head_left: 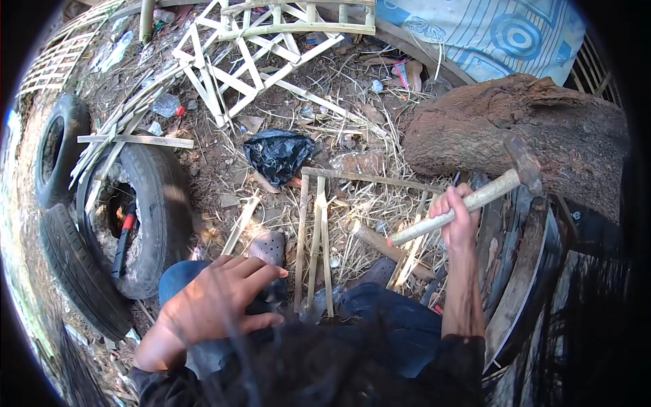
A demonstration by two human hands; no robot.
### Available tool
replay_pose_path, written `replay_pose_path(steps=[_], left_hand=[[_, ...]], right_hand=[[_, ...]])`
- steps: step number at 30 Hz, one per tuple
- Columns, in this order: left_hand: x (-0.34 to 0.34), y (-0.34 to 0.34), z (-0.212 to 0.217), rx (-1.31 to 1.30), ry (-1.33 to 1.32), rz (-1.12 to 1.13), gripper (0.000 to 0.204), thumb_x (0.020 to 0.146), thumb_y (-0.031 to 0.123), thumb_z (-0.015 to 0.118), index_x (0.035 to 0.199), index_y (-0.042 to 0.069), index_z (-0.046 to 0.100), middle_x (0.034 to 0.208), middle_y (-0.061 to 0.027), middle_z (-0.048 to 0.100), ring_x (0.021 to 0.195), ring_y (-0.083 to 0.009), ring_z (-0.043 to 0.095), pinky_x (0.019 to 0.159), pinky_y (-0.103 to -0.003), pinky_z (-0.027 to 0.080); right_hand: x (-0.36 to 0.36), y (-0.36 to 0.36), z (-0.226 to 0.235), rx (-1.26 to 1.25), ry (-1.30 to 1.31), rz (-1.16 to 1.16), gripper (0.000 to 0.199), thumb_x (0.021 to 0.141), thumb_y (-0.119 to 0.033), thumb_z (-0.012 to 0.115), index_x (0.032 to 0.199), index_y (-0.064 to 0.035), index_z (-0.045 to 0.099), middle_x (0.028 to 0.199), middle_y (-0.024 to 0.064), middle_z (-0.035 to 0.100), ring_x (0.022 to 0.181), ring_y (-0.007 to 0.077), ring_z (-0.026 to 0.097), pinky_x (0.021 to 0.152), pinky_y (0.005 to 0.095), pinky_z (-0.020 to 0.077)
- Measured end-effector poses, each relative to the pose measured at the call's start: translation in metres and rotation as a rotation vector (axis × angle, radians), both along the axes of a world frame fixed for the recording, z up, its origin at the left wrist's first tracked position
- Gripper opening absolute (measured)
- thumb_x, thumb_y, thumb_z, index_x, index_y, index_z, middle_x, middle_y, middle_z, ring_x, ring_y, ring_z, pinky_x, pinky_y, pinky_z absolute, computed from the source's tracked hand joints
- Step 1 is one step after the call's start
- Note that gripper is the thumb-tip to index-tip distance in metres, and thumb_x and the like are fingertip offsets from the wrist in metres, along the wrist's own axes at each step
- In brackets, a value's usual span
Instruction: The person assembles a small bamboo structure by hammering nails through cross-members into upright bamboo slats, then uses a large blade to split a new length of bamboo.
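My right hand (458,218) grips the pale wooden handle of a hammer (475,198), raised at the right with its metal head pointing up toward a big log (522,129). My left hand (217,295) hovers low at the left with fingers spread and holds nothing; it is above my knee in blue trousers. Between my hands, a small frame of bamboo slats (317,230) lies on the straw-covered ground, with one crosspiece at its far end.
Old tyres (159,203) lie at the left. A lattice of bamboo strips (237,61) lies further off, with a black plastic bag (278,154) near it. A blue patterned cloth (488,30) is at the top right. Curved wooden boards (522,271) stand at the right.
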State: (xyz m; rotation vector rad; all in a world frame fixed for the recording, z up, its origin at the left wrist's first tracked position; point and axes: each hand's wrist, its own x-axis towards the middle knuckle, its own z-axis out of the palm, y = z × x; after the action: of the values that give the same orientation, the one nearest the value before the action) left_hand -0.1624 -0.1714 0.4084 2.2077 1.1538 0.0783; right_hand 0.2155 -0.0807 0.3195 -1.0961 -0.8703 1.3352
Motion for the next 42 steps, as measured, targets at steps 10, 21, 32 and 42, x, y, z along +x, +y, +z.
replay_pose_path(steps=[10, 21, 32, 42], left_hand=[[0.015, -0.004, -0.074, 0.092, 0.114, 0.123, 0.048, 0.080, 0.039, 0.072, 0.114, 0.009, 0.054, 0.095, -0.0145, 0.065, 0.094, -0.0343, 0.064, 0.082, -0.043, 0.049], [0.028, 0.011, -0.124, 0.089, 0.406, 0.083, 0.065, 0.076, 0.045, 0.074, 0.124, 0.009, 0.049, 0.111, -0.0165, 0.061, 0.101, -0.0369, 0.062, 0.082, -0.048, 0.050], [0.186, 0.196, -0.312, 0.248, 0.353, 0.206, 0.122, 0.054, 0.041, 0.088, 0.150, 0.008, 0.019, 0.129, -0.0123, 0.052, 0.121, -0.0308, 0.052, 0.102, -0.049, 0.037], [0.174, 0.189, -0.377, 0.219, 0.066, 0.209, 0.116, 0.057, 0.032, 0.089, 0.150, 0.010, 0.024, 0.126, -0.0151, 0.058, 0.117, -0.0326, 0.055, 0.103, -0.043, 0.041]], right_hand=[[-0.094, -0.081, -0.151, -0.648, 0.111, -0.201, 0.022, 0.086, -0.015, 0.067, 0.071, -0.0035, 0.056, 0.058, 0.0039, 0.053, 0.044, 0.0142, 0.051, 0.040, 0.0290, 0.0427], [-0.126, -0.102, -0.260, -0.767, 0.019, -0.698, 0.020, 0.076, -0.011, 0.063, 0.067, 0.0015, 0.051, 0.051, 0.0088, 0.052, 0.040, 0.0220, 0.056, 0.040, 0.0372, 0.0450], [-0.075, -0.081, -0.255, -0.602, -0.203, -0.567, 0.018, 0.075, -0.014, 0.064, 0.074, 0.0026, 0.059, 0.062, 0.0103, 0.061, 0.057, 0.0206, 0.059, 0.058, 0.0377, 0.0467], [-0.051, -0.101, -0.287, -0.624, -0.168, -0.580, 0.013, 0.076, -0.010, 0.063, 0.070, 0.0007, 0.057, 0.058, 0.0063, 0.056, 0.051, 0.0150, 0.054, 0.051, 0.0341, 0.0431]])
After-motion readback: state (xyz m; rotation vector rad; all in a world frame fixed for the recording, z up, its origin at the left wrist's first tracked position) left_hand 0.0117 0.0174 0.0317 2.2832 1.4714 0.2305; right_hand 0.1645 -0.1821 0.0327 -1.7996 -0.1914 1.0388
